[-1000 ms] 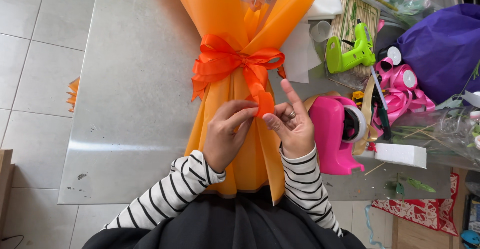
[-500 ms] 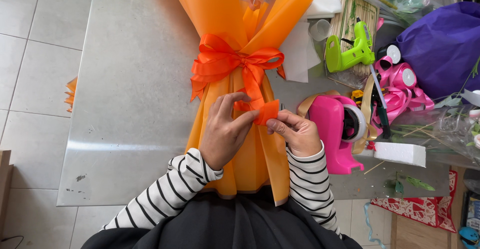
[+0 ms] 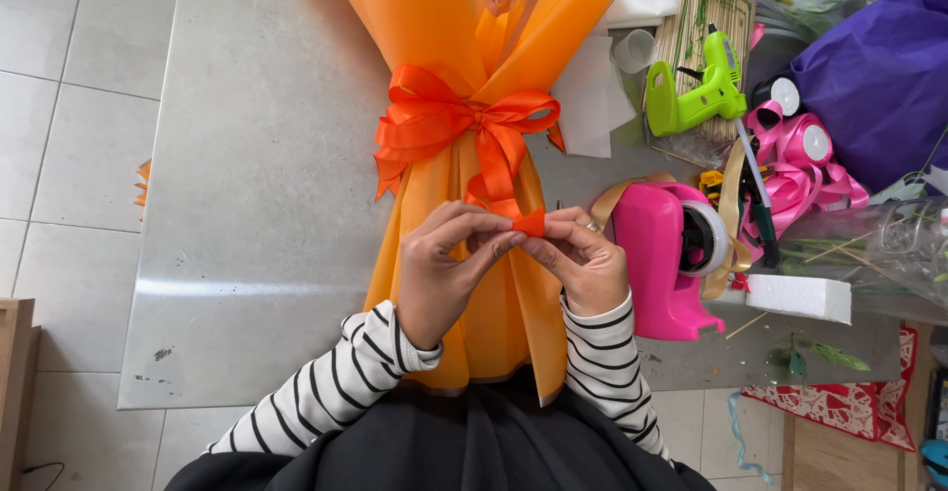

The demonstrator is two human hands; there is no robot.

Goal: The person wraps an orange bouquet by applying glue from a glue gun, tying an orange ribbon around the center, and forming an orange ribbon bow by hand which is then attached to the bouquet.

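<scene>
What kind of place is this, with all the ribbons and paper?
Probably a flower shop's worktable: an orange-wrapped bouquet tied with an orange bow, pink ribbon rolls, a pink tape dispenser and a green glue gun.

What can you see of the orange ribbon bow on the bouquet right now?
The orange ribbon bow is glossy, satin-like ribbon tied round the narrow waist of the orange wrapping paper, which lies on the grey metal table. Several loops fan out to the left, one smaller loop sits to the right of the centre knot, and a cut tail hangs at the left. One tail runs down toward the person, its end pinched and folded between the fingers of the left hand and right hand.
</scene>
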